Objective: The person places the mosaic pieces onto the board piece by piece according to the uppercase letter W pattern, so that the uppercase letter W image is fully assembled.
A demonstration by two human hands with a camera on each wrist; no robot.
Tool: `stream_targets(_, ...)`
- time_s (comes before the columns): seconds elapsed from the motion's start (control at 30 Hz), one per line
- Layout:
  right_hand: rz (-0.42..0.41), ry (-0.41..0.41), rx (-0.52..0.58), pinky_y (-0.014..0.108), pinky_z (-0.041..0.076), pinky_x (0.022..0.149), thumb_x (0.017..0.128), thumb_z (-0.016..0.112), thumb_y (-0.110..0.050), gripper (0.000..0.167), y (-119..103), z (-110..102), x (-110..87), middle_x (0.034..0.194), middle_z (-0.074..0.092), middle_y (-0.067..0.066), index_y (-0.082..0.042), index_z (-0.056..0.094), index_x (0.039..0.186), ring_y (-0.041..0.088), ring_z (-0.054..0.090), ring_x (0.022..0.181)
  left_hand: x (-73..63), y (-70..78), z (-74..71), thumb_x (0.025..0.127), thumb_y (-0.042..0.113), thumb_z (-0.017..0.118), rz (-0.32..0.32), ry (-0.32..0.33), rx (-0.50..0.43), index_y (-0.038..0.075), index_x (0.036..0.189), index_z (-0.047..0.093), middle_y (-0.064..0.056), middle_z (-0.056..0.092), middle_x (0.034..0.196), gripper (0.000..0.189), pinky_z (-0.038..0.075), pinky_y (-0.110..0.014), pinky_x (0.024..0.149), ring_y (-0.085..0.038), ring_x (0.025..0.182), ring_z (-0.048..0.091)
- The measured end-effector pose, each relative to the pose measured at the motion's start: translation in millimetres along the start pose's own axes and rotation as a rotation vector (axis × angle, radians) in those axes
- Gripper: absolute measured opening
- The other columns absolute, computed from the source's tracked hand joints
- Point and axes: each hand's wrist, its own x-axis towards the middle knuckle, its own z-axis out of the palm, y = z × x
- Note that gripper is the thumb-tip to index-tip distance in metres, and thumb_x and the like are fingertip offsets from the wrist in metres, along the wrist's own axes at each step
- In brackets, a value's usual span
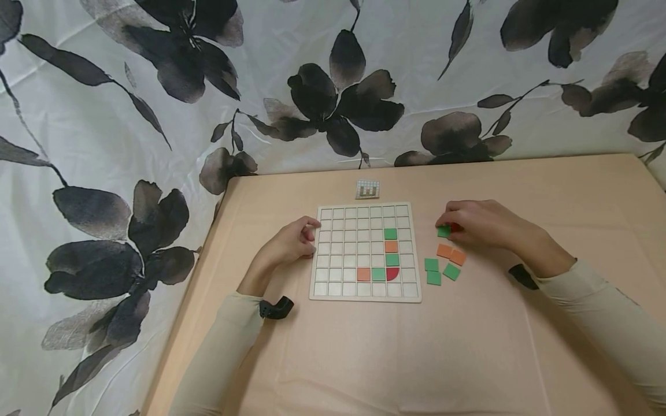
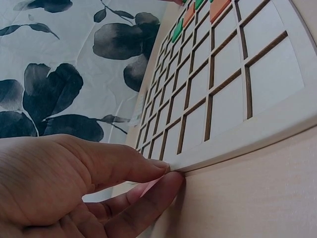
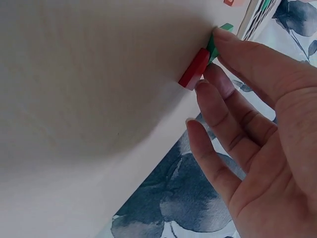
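A white grid board (image 1: 338, 245) lies on the table. My left hand (image 1: 287, 241) is at its left edge, and in the left wrist view the thumb rests on the board's rim (image 2: 218, 157) with a fingertip against its side. To the right of the board, my right hand (image 1: 484, 224) pinches a green square tile (image 1: 443, 231) between thumb and finger. A red tile (image 3: 194, 69) lies right beside that green one, under the fingers. On the board, green and orange squares form a column and a short row, meeting at a red rounded tile (image 1: 392, 274).
Orange tiles (image 1: 444, 251) and several loose green tiles (image 1: 451, 271) lie between the board and my right forearm. A small card with a printed grid (image 1: 367, 189) sits behind the board. Beyond the wooden table (image 1: 364, 358) hangs a floral cloth (image 1: 291, 34).
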Motion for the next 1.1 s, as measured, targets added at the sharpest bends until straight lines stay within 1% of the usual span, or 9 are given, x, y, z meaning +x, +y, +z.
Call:
stream_targets(0.1, -0.008, 0.002, 0.008, 0.035, 0.053, 0.070, 0.079, 0.087, -0.016, 0.028, 2.1, -0.1, 0.5, 0.097, 0.064, -0.002, -0.016, 0.078, 0.105, 0.014, 0.056, 0.081, 0.5, -0.3, 0.5, 0.088, -0.013, 0.065, 0.002, 0.000, 0.002, 0.002, 0.140, 0.049, -0.013, 0.049, 0.101, 0.056, 0.053, -0.028, 0.070, -0.016, 0.077, 0.053)
stream_targets(0.23, -0.018, 0.001, 0.016, 0.034, 0.052, 0.069, 0.080, 0.087, -0.019, 0.026, 5.1, -0.9, 1.1, 0.095, 0.063, -0.004, -0.017, 0.077, 0.104, 0.012, 0.055, 0.080, 0.9, 0.3, 0.9, 0.088, -0.014, 0.064, 0.007, 0.000, 0.000, 0.002, 0.140, 0.049, -0.013, 0.049, 0.100, 0.056, 0.053, -0.028, 0.069, -0.016, 0.076, 0.053)
stream_targets(0.37, -0.026, -0.010, 0.019, 0.032, 0.048, 0.067, 0.081, 0.086, -0.020, 0.024, 7.2, -1.5, 3.1, 0.091, 0.060, -0.005, -0.018, 0.076, 0.103, 0.012, 0.052, 0.078, 0.9, 1.4, 0.9, 0.088, -0.014, 0.064, 0.004, 0.001, 0.003, 0.002, 0.140, 0.049, -0.012, 0.049, 0.100, 0.056, 0.054, -0.029, 0.069, -0.016, 0.076, 0.053)
stream_targets(0.53, -0.019, -0.042, 0.034, 0.033, 0.048, 0.069, 0.082, 0.085, -0.018, 0.023, 9.4, -3.0, 6.5, 0.090, 0.059, -0.006, -0.018, 0.075, 0.103, 0.011, 0.052, 0.078, 1.6, 1.6, 1.3, 0.088, -0.014, 0.064, 0.004, 0.002, 0.002, 0.003, 0.140, 0.049, -0.012, 0.049, 0.100, 0.057, 0.054, -0.029, 0.069, -0.016, 0.077, 0.052)
stream_targets(0.67, -0.001, -0.084, 0.076, 0.034, 0.050, 0.072, 0.082, 0.085, -0.017, 0.026, 9.8, -5.2, 6.7, 0.093, 0.060, -0.005, -0.017, 0.075, 0.105, 0.012, 0.054, 0.080, 1.8, 1.6, 2.3, 0.088, -0.015, 0.064, 0.000, -0.003, -0.009, 0.002, 0.140, 0.049, -0.013, 0.049, 0.101, 0.057, 0.053, -0.028, 0.069, -0.016, 0.077, 0.052)
stream_targets(0.77, 0.004, -0.100, 0.104, 0.035, 0.051, 0.072, 0.081, 0.086, -0.016, 0.027, 10.4, -6.4, 6.8, 0.095, 0.061, -0.004, -0.016, 0.074, 0.106, 0.013, 0.056, 0.081, 1.6, 1.8, 2.7, 0.088, -0.014, 0.064, -0.005, -0.004, -0.015, 0.002, 0.140, 0.049, -0.014, 0.049, 0.101, 0.057, 0.054, -0.028, 0.069, -0.016, 0.076, 0.052)
stream_targets(1.1, -0.026, -0.089, 0.077, 0.031, 0.048, 0.069, 0.081, 0.082, -0.019, 0.023, 14.9, -5.0, 12.4, 0.091, 0.058, -0.007, -0.019, 0.072, 0.101, 0.011, 0.054, 0.079, 3.7, 2.5, 2.8, 0.088, -0.015, 0.064, -0.001, 0.005, -0.016, 0.002, 0.140, 0.049, -0.013, 0.049, 0.101, 0.057, 0.055, -0.030, 0.070, -0.017, 0.076, 0.053)
